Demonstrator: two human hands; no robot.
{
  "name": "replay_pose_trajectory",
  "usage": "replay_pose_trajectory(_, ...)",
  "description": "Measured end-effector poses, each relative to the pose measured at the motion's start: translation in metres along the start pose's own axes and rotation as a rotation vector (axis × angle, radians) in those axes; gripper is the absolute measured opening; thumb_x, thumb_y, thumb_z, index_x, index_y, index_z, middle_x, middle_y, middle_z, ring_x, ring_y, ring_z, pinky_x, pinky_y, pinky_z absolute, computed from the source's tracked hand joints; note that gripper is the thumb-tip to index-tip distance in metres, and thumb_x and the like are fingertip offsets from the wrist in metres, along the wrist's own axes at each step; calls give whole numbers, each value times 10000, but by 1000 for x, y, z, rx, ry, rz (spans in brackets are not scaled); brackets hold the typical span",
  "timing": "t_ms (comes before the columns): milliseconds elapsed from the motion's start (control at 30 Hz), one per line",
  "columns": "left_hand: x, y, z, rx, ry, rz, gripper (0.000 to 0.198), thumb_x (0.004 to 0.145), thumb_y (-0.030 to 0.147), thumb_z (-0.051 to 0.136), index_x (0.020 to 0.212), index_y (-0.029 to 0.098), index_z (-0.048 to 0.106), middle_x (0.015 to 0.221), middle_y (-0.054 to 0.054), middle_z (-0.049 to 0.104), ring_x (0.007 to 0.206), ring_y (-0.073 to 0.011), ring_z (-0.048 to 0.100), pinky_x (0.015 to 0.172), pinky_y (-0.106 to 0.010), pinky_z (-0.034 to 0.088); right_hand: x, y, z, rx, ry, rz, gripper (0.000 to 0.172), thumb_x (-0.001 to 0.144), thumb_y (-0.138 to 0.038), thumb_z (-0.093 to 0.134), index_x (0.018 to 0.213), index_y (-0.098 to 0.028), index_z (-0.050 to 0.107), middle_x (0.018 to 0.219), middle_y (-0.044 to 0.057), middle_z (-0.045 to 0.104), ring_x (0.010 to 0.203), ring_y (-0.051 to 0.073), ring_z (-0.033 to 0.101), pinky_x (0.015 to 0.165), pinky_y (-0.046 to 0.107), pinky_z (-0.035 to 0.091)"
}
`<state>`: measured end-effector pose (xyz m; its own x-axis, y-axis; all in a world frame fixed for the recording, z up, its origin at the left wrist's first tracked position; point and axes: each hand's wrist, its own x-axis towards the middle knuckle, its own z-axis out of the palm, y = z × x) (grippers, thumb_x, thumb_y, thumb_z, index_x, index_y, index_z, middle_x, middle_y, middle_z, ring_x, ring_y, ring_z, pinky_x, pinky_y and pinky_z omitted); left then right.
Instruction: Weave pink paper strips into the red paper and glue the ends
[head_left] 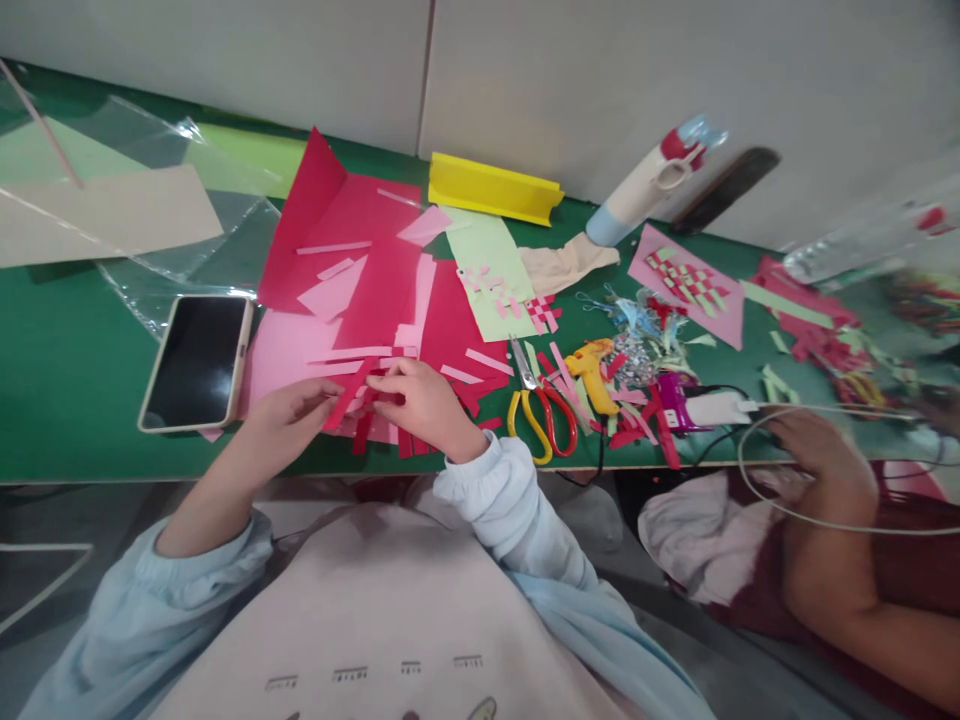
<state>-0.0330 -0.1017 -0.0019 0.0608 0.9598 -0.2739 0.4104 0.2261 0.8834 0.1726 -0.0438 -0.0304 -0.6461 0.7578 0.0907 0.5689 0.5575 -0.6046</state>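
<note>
A red paper strip (351, 392) slants between my two hands over the near edge of the table. My left hand (289, 415) pinches its lower end. My right hand (418, 400) is closed at the strips near the upper end, its fingertips pressed together on woven red and pink paper strips (386, 352). More red strips (361, 436) hang toward me below the right fingers. Under the hands lie pink paper (281, 350) and a large red sheet (375, 270). Scissors (541, 400) with yellow and red handles rest to the right of my right hand.
A phone (199, 362) lies at left beside clear plastic sleeves (172, 220). Rightward are a yellow glue gun (594, 375), paper scraps, a pale green sheet (491, 270), a yellow folded piece (491, 188) and a bottle (637, 185). A co-worker's arm (832, 490) rests at the table edge.
</note>
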Motion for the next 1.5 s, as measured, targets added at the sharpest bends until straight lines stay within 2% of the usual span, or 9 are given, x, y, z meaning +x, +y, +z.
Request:
replay_pose_trajectory(100,1,5,3,-39,-18,20,316,783,512,629,881,226,720,909,-47,744,854,-220,689,797,-312,564,1,-3,0,-5,18,8,264,899,-205,640,1140,-206,748,953,65,626,890,183,570,799,303,444)
replay_pose_trajectory(367,1,5,12,-216,113,-136,461,757,647,617,857,210,723,852,-66,733,726,-220,681,674,-324,593,1,-5,-3,-43,16,-7,204,852,-124,631,976,-201,773,934,62,631,873,190,569,802,303,443)
replay_pose_trajectory(467,2,3,14,-131,104,-103,486,790,667,590,770,192,694,671,-34,662,589,-180,606,548,-279,521,0,-6,-2,-68,34,-28,157,863,-165,649,958,-192,770,922,62,623,860,187,556,811,308,438)
replay_pose_trajectory(567,8,-1,18,8,115,-44,416,778,596,647,735,183,683,652,-9,643,591,-145,555,541,-242,436,-1,-8,-1,-92,29,-35,120,867,-187,656,912,-186,767,917,64,621,855,188,550,813,314,437)
replay_pose_trajectory(733,11,-8,20,-25,149,-109,367,763,538,633,737,172,647,601,21,570,548,-115,461,510,-238,340,-2,-4,-2,-1,69,-20,219,876,-169,640,1047,-189,776,926,63,642,881,178,576,842,309,454)
replay_pose_trajectory(867,6,-7,16,113,176,-116,366,789,528,578,666,184,582,557,33,513,526,-113,420,500,-252,293,-3,0,-4,115,102,26,268,868,-185,654,1111,-208,765,928,52,654,885,164,595,809,286,474)
replay_pose_trajectory(1200,5,9,17,477,35,-125,425,816,559,425,706,196,616,594,-14,599,554,-174,509,562,-301,355,1,-2,-11,209,113,90,206,895,-239,658,1067,-224,769,999,54,697,959,163,632,868,292,497)
replay_pose_trajectory(1400,-4,12,20,540,-120,-78,436,869,552,378,738,204,605,656,-34,649,583,-186,560,570,-299,364,1,-6,-9,103,50,103,435,864,-282,720,1288,-200,666,1173,100,692,1090,217,623,955,350,478)
replay_pose_trajectory(1500,-15,13,13,545,-229,-15,458,902,551,371,697,210,598,673,-27,657,603,-178,569,589,-292,383,-2,-6,-16,79,50,113,421,875,-262,700,1282,-157,665,1134,106,698,1044,213,630,925,342,491)
